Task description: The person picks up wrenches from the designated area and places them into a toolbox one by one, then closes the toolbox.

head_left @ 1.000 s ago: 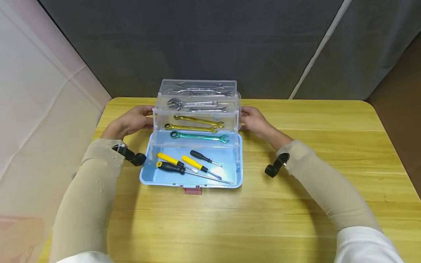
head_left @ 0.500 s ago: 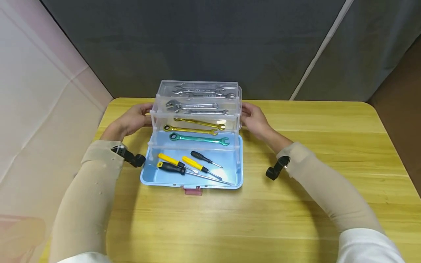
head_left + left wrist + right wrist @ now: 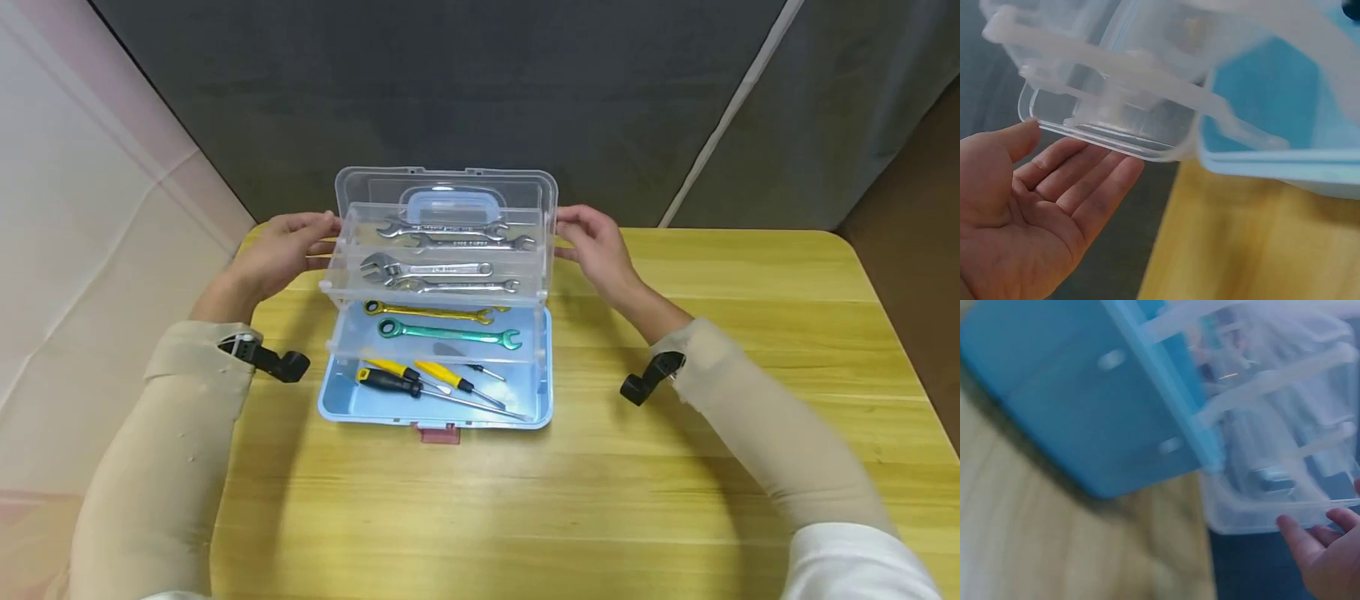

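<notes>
In the head view a toolbox stands with its light blue base (image 3: pixel 548 375) on the table and its clear lid (image 3: pixel 517 185) tilted up behind. Linked clear trays (image 3: pixel 442 296) lean over the base, carrying silver wrenches (image 3: pixel 442 229), an adjustable wrench (image 3: pixel 427 268), a gold wrench (image 3: pixel 431 312) and a green wrench (image 3: pixel 450 332). Several screwdrivers (image 3: pixel 390 382) lie in the base, partly behind the lowest tray. My left hand (image 3: pixel 273 254) touches the lid's left edge with extended fingers (image 3: pixel 1094 181). At the opposite edge, my right hand (image 3: pixel 596 250) touches the lid with extended fingers (image 3: pixel 1297 540).
A pink latch (image 3: pixel 439 435) hangs at the base's front edge. The wooden table (image 3: pixel 675 517) ends at a dark grey curtain (image 3: pixel 450 92) close behind the toolbox. A pale cloth wall (image 3: pixel 97 250) stands at the left.
Both hands have risen along the sides, and the lid has swung up into view. The trays have tipped forward and down over the base, covering some screwdriver handles.
</notes>
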A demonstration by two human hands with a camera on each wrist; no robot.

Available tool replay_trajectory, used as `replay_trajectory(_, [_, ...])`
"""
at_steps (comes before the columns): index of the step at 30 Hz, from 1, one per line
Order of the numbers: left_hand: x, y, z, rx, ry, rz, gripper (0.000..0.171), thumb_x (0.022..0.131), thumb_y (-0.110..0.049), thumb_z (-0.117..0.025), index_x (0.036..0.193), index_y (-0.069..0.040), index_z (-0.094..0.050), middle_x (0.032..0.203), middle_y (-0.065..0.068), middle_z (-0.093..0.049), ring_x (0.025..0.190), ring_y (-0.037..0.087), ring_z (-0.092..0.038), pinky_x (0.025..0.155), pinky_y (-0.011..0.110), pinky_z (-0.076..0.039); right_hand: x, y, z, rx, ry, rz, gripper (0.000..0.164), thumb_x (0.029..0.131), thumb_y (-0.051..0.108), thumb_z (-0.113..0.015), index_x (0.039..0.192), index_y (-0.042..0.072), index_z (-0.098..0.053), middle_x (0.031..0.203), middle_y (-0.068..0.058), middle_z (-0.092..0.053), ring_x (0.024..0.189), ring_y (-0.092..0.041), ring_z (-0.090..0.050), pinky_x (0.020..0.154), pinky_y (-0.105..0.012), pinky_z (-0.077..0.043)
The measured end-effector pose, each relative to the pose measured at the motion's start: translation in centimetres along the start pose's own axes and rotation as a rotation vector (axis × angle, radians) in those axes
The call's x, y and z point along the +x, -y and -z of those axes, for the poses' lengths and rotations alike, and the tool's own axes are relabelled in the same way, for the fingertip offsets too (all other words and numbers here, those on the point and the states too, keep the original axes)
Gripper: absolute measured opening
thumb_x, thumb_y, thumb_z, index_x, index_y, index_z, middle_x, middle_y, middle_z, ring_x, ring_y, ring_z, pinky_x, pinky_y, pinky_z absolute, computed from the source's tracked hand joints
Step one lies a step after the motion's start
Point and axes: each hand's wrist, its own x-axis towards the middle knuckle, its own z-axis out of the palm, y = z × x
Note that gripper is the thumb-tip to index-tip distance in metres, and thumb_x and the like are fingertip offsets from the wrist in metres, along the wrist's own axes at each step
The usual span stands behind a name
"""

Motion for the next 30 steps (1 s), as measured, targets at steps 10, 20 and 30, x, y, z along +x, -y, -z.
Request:
replay_trajectory(10, [-2.3, -2.7, 1.0, -0.298, 0.04, -0.009, 0.081, 0.095, -0.07, -0.035, 0.139, -0.002, -0.044, 0.128, 0.006, -0.053, 0.099, 0.014, -0.07, 0.084, 0.027, -0.059, -1.7, 5.0, 0.1, -0.047, 0.076, -0.155, 0.046, 0.107, 0.042, -0.047, 0.132, 0.003, -0.045, 0.139, -0.015, -0.046, 0.134, -0.03, -0.048, 0.104, -0.05, -0.049])
replay_trajectory(20, [-6.0, -1.3, 0.6, -0.354, 0.103, -0.222, 0.027, 0.107, -0.02, -0.051, 0.125, -0.008, -0.067, 0.123, 0.004, -0.062, 0.104, 0.017, -0.066, 0.085, 0.026, -0.058, -5.2, 5.6, -0.1, -0.192, 0.251, 0.011, 0.043, 0.106, 0.019, -0.056, 0.148, 0.008, -0.053, 0.148, -0.007, -0.053, 0.134, -0.023, -0.051, 0.109, -0.043, -0.046])
replay_trajectory(30, [-9.2, 2.1, -0.3, -0.384, 0.335, -0.421, 0.049, 0.095, 0.016, -0.057, 0.141, 0.0, -0.054, 0.144, 0.002, -0.056, 0.121, 0.014, -0.063, 0.094, 0.025, -0.054, -10.0, 2.4, 0.3, -0.135, 0.347, 0.247, 0.046, 0.085, -0.009, -0.075, 0.13, -0.006, -0.064, 0.153, -0.012, -0.046, 0.143, -0.025, -0.041, 0.107, -0.041, -0.046])
